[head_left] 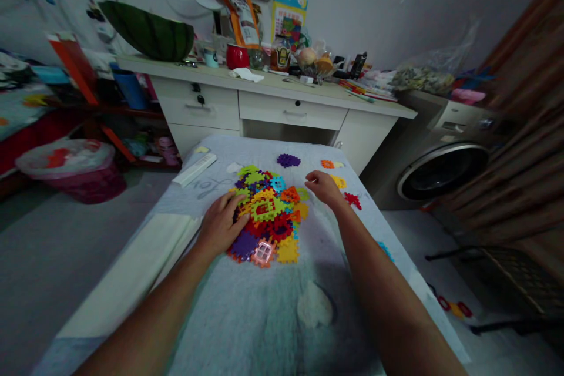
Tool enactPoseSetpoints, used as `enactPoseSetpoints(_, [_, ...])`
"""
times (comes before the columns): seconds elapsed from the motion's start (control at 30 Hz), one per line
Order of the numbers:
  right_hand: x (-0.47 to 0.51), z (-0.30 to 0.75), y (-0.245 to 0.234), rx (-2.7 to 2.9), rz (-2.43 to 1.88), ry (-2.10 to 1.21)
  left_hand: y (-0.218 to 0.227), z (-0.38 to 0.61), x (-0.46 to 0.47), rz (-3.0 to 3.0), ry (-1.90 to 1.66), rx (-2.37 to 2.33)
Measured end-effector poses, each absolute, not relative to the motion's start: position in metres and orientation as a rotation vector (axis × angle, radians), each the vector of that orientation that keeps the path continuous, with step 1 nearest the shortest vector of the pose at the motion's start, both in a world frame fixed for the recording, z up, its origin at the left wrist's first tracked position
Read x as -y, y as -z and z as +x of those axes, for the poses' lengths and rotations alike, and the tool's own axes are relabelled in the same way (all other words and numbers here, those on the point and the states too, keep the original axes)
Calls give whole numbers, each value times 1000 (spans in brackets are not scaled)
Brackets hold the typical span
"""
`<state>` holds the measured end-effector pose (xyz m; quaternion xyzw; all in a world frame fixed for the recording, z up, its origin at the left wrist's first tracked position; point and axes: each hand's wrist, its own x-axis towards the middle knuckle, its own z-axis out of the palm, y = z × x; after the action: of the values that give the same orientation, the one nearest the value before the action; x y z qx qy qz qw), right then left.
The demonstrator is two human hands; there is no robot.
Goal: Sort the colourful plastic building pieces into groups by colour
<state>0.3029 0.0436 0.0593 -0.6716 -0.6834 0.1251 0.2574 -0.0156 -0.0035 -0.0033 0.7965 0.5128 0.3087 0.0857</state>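
Note:
A heap of colourful plastic interlocking building pieces (267,211) lies on the cloth-covered table. My left hand (222,220) rests on the heap's left side, fingers apart and touching the pieces. To the right of the heap, my right hand (324,187) hovers with its fingers curled together; anything inside them is hidden. Close by it are a yellow piece (338,181), a red piece (353,200) and an orange piece (326,164). A purple cluster of pieces (288,160) sits beyond the heap. Part of a blue piece (385,249) shows beside my right forearm.
A white remote-like box (195,170) lies at the table's far left. Folded white material (127,276) runs along the left edge. Behind stands a cluttered white desk (291,113), with a washing machine (434,150) to the right and a pink bin (83,179) at left.

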Motion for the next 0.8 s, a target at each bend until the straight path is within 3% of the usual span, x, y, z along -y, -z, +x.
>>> enactPoseSetpoints(0.2, [-23,266,-41,1976,-1776,-350,3,-16,3,2380,-926,-1529])
enactPoseSetpoints(0.8, [-29,278,-22,1582,-1650,-307,1,-15,5,2375,-941,-1520])
